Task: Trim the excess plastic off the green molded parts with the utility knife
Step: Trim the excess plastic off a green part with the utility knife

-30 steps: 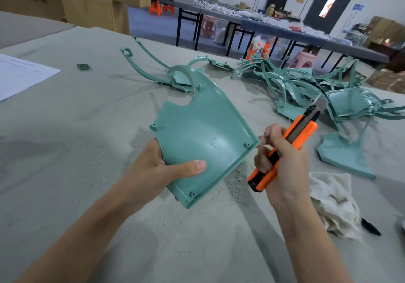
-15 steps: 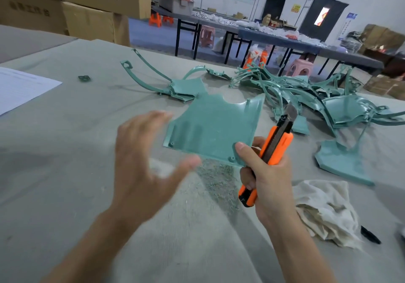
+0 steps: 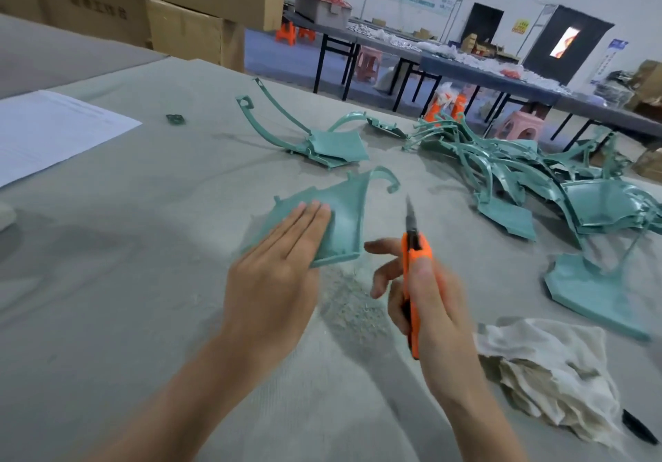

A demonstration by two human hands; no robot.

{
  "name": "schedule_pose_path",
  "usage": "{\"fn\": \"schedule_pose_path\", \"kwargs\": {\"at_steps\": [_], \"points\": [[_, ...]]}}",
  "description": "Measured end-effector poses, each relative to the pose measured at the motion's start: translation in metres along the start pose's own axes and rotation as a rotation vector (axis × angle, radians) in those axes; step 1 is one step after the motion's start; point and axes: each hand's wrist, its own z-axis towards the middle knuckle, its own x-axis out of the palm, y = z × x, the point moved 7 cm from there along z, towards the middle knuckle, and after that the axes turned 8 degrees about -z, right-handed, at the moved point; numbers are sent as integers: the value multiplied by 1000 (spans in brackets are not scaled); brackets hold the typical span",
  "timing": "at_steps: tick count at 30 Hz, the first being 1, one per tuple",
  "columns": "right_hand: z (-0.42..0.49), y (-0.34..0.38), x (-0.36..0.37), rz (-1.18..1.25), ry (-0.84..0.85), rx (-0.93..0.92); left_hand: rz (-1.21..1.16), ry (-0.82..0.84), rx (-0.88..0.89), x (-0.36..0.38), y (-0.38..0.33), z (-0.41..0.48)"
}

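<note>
A green molded part [image 3: 345,218], a curved panel with a hooked arm at its far end, is at the middle of the grey table. My left hand [image 3: 279,271] lies on its near left side with straight fingers. To its right my right hand [image 3: 426,304] grips an orange utility knife [image 3: 412,271], thumb on top, forefinger stretched out loose. The blade points away from me, just right of the part's edge and apart from it.
A pile of green parts [image 3: 519,171] lies at the back right, two stacked parts [image 3: 322,146] behind, one flat part [image 3: 598,293] at right. A crumpled cloth [image 3: 551,372], plastic shavings [image 3: 351,304], white paper [image 3: 53,128], cardboard boxes [image 3: 179,6].
The part went from my left hand to my right fingers and now sits under my left hand. My right hand let go of it and turned the knife blade forward.
</note>
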Motion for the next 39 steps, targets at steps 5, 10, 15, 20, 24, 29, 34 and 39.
{"fn": "schedule_pose_path", "kwargs": {"at_steps": [5,10,15,20,24,29,34,39], "points": [[-3,2,1,-320,15,-66,-21,-5,-112,0,8,0],[-6,4,7,-428,69,-114,-90,0,-197,1,14,-1],[-6,3,6,-449,65,-98,-82,-8,-177,2,13,-1],[-4,-2,1,-508,16,-81,-96,15,-105,5,10,-4],[-2,-5,-5,-529,-20,-52,-147,5,-54,4,5,-6],[1,-10,-11,-564,-73,-24,-172,-56,41,3,-2,-8],[4,-14,-16,-592,-121,12,-169,-77,130,2,-7,-10],[10,-19,-23,-615,-174,53,-171,-53,202,2,-11,-10]]}}
